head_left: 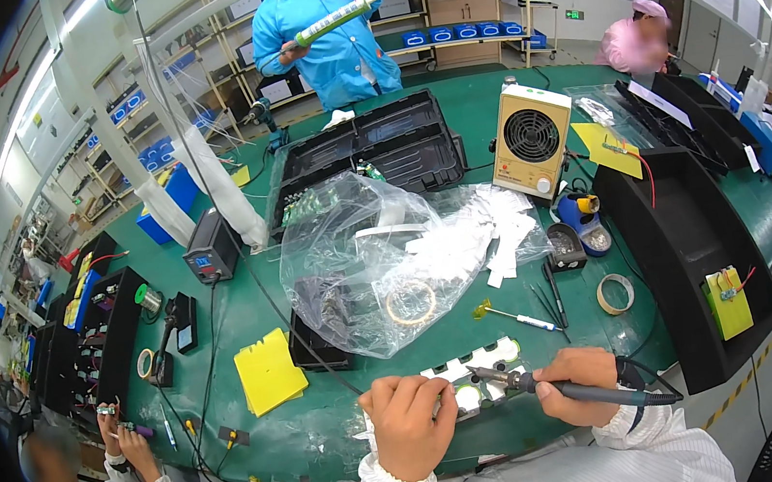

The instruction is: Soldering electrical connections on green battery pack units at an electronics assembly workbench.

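My right hand [577, 383] grips a soldering iron [589, 394] by its dark handle, the tip pointing left. That tip reaches over a white strip-shaped part with round green-and-white spots [499, 355] at the table's near edge. Over the left end of the same part, my left hand [412, 425] is closed, fingers curled; what it pinches is hidden. Just beyond the part lie a thin white-and-blue pen-like tool [535, 322] and dark tweezers [544, 302]. A stack of yellow sheets [270, 371] rests left of my left hand.
A clear plastic bag [351, 275] with white strips covers the middle. Behind it are a black case [373, 145] and a beige fan unit [532, 139]. Black trays [688, 240] stand right, a soldering station [212, 247] left. A co-worker's hands [130, 445] work at left; another person [321, 45] stands opposite.
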Demonstrator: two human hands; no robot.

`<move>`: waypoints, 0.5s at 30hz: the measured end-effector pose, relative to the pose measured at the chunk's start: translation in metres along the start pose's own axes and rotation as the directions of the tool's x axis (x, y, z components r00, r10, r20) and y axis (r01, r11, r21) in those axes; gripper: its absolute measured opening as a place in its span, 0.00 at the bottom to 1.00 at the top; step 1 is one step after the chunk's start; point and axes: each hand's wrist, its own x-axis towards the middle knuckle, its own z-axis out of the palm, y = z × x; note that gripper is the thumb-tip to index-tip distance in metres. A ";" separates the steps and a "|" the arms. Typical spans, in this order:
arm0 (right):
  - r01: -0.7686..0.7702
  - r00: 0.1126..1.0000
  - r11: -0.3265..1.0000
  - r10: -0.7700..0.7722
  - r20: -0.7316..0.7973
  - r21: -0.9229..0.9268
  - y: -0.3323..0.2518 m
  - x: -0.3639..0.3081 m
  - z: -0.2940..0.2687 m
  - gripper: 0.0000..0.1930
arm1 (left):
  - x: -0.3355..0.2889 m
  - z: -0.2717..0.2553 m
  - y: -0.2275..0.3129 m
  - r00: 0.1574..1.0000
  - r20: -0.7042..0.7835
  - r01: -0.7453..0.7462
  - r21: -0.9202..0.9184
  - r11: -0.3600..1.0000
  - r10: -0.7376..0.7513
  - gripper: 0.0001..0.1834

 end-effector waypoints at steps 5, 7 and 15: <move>0.015 1.000 1.000 -0.015 -0.004 0.003 0.001 0.001 0.001 0.06 | 0.000 -0.004 0.001 0.999 -0.039 0.031 -0.003 1.000 -0.031 0.08; 0.017 1.000 1.000 -0.017 -0.006 0.007 0.000 0.001 0.001 0.06 | 0.000 -0.010 -0.002 0.996 -0.075 0.056 0.003 0.998 -0.056 0.08; 0.011 1.000 1.000 -0.011 0.000 -0.005 -0.001 0.000 0.000 0.06 | -0.006 -0.023 -0.007 0.983 -0.134 0.135 0.040 0.990 -0.128 0.07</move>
